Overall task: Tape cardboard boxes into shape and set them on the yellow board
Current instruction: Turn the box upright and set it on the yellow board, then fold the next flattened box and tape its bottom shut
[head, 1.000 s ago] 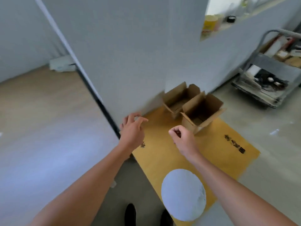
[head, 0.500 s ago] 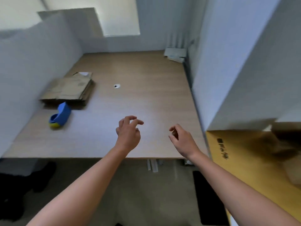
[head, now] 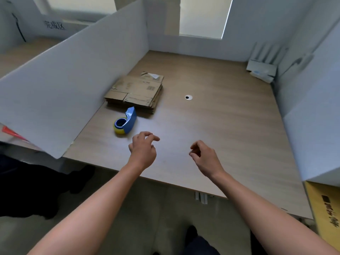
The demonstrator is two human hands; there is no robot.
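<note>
Since half a second ago the view has swung left. The yellow board is now showing only as a sliver at the lower right edge, while the cardboard and the tape are lying nearer the middle, and both hands are now hovering above the near part of the desk rather than at its front edge.

The left hand is hanging palm-down with its fingers loosely curled and slightly spread, gripping nothing. The right hand is doing much the same: its fingers are bending inward toward the thumb, close together, with nothing between them. Both bare forearms are reaching in from the bottom corners.

Just beyond the left hand, a tape dispenser of smooth blue plastic is lying on the desk, its curved body wrapping a yellow-edged roll. Just behind it a stack of flattened cardboard boxes is resting on the desk: matte brown sheets with ragged flap edges and faint printing, set beside the left partition, a plain white panel.

The desk is showing a pale wood-grain laminate, with a small round white grommet to the right of the stack. A white boxy device is sitting in the far right corner.

The yellow board is lying lower than the desk, flat and mustard-coloured with dark print on it.
</note>
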